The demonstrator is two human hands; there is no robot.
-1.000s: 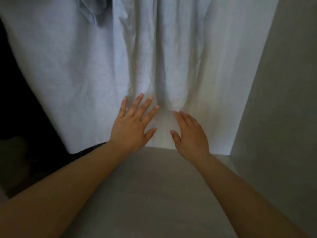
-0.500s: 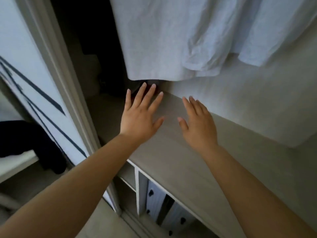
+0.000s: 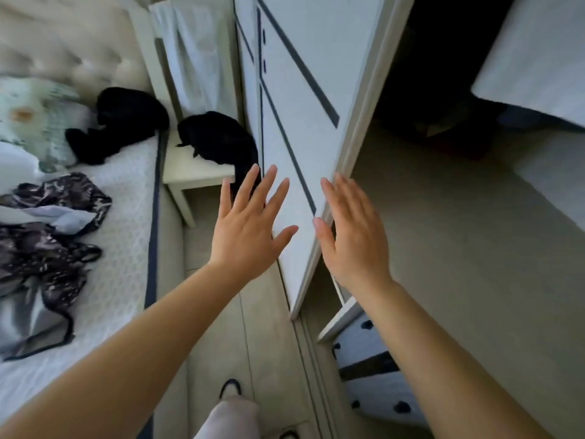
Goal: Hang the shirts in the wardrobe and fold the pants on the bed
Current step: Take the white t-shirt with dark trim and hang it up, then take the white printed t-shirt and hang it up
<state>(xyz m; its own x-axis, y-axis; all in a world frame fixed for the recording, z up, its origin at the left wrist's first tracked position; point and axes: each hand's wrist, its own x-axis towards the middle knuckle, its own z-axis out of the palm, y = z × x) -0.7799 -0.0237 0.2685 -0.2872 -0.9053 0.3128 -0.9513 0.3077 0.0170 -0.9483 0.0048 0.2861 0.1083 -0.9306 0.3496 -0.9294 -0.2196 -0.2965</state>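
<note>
The left hand (image 3: 250,229) and right hand (image 3: 354,236) hover empty, fingers straight and spread, before the white panelled wardrobe door (image 3: 300,74); one pale shirt (image 3: 535,55) hangs inside, while crumpled dark patterned clothes (image 3: 47,248) and black clothes (image 3: 126,122) on the white quilted bed (image 3: 126,201) look unfolded, so most seems left.

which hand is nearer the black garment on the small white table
Left. The left hand is just below the black garment on the small white table; the right hand is farther right, at the edge of the white wardrobe door.
</note>
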